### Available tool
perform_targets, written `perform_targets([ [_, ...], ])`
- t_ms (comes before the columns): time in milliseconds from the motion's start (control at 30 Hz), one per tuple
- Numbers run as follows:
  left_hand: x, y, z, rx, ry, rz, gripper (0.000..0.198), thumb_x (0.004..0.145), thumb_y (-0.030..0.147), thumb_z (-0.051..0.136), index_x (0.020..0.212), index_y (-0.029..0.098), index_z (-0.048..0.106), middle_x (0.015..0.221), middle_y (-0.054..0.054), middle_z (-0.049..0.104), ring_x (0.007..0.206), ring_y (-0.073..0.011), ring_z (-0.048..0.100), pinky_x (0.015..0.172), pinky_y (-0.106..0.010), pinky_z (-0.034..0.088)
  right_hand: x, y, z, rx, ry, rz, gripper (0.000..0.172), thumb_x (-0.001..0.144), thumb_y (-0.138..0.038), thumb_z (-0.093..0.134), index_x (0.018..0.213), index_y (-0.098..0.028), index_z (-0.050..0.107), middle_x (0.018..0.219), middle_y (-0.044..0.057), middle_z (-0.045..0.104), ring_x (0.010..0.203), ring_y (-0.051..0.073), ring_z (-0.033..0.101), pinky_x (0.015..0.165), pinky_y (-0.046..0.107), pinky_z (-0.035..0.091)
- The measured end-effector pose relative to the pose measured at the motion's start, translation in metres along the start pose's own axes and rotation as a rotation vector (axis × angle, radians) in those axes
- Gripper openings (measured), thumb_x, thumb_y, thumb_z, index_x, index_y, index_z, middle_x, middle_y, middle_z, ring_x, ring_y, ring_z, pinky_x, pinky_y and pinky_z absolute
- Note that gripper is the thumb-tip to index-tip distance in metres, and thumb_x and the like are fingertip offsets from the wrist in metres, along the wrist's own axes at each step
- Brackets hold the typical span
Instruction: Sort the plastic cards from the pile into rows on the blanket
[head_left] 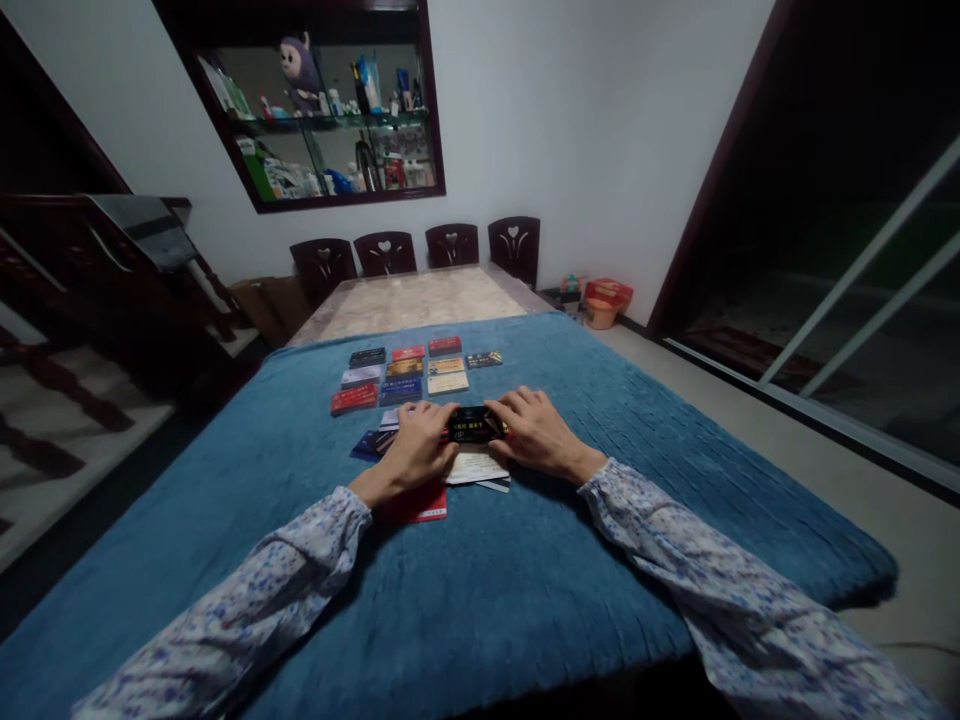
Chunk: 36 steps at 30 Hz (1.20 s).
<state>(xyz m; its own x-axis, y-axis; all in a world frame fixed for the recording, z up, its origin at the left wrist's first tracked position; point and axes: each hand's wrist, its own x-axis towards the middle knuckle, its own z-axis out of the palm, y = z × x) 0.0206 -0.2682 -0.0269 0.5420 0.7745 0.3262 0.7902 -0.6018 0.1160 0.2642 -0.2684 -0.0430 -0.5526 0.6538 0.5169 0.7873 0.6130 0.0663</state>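
Between my two hands is a black card with gold lettering (475,425), possibly the top one of a small stack. My left hand (420,440) pinches its left end, and my right hand (536,432) pinches its right end. Beneath them lies a loose pile with a cream card (476,467), a red card (426,503) and a dark blue card (367,446). Beyond my hands, stacks of cards stand in rows, among them a red stack (354,399), a blue stack (401,390) and a cream stack (448,382). A black and gold card (484,359) lies at their right.
A blue cloth (600,560) covers the near part of the long table, with its bare stone-like top (427,297) beyond. Several dark chairs (514,248) line the far end. A wooden railing (82,260) stands at left, and an orange bucket (600,312) at the back right.
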Motion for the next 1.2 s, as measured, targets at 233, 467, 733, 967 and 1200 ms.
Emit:
perform_targets([
  [233, 0.018, -0.006, -0.005, 0.051, -0.04, 0.041, 0.056, 0.081, 0.025, 0.064, 0.136, 0.019, 0.057, 0.133, -0.015, 0.059, 0.125, -0.0341, 0.049, 0.105, -0.054, 0.033, 0.005, 0.014, -0.003, 0.003, -0.038, 0.007, 0.056, 0.088, -0.044, 0.07, 0.135, -0.015, 0.062, 0.122, 0.017, 0.063, 0.109, 0.03, 0.047, 0.083, 0.038, 0.036],
  [467, 0.034, -0.012, -0.007, 0.038, -0.127, 0.049, 0.054, 0.084, 0.026, 0.064, 0.137, 0.02, 0.056, 0.136, -0.014, 0.057, 0.127, -0.0334, 0.046, 0.104, -0.054, 0.033, 0.015, 0.034, -0.001, 0.083, -0.118, -0.01, 0.05, 0.091, -0.046, 0.066, 0.131, -0.016, 0.063, 0.121, 0.016, 0.064, 0.108, 0.029, 0.048, 0.082, 0.038, 0.04],
  [733, 0.054, -0.018, -0.005, 0.022, -0.187, 0.061, 0.047, 0.088, 0.029, 0.061, 0.134, 0.02, 0.056, 0.133, -0.015, 0.058, 0.126, -0.0333, 0.047, 0.103, -0.055, 0.033, 0.034, 0.065, 0.01, 0.141, -0.203, -0.043, 0.048, 0.085, -0.045, 0.076, 0.124, -0.017, 0.068, 0.113, 0.015, 0.064, 0.105, 0.028, 0.049, 0.081, 0.038, 0.045],
  [967, 0.074, -0.031, 0.002, 0.015, -0.188, 0.089, 0.042, 0.088, 0.031, 0.06, 0.129, 0.023, 0.06, 0.128, -0.013, 0.059, 0.121, -0.0333, 0.048, 0.102, -0.055, 0.034, 0.052, 0.09, 0.023, 0.204, -0.234, -0.08, 0.044, 0.085, -0.044, 0.076, 0.121, -0.019, 0.071, 0.113, 0.015, 0.063, 0.104, 0.028, 0.05, 0.088, 0.042, 0.047],
  [1200, 0.095, -0.039, 0.008, 0.053, -0.204, 0.055, 0.041, 0.09, 0.034, 0.061, 0.13, 0.024, 0.061, 0.129, -0.013, 0.058, 0.125, -0.0341, 0.046, 0.102, -0.055, 0.034, 0.071, 0.103, 0.019, 0.209, -0.277, -0.106, 0.04, 0.086, -0.041, 0.074, 0.116, -0.015, 0.073, 0.112, 0.016, 0.064, 0.103, 0.028, 0.051, 0.088, 0.041, 0.044],
])
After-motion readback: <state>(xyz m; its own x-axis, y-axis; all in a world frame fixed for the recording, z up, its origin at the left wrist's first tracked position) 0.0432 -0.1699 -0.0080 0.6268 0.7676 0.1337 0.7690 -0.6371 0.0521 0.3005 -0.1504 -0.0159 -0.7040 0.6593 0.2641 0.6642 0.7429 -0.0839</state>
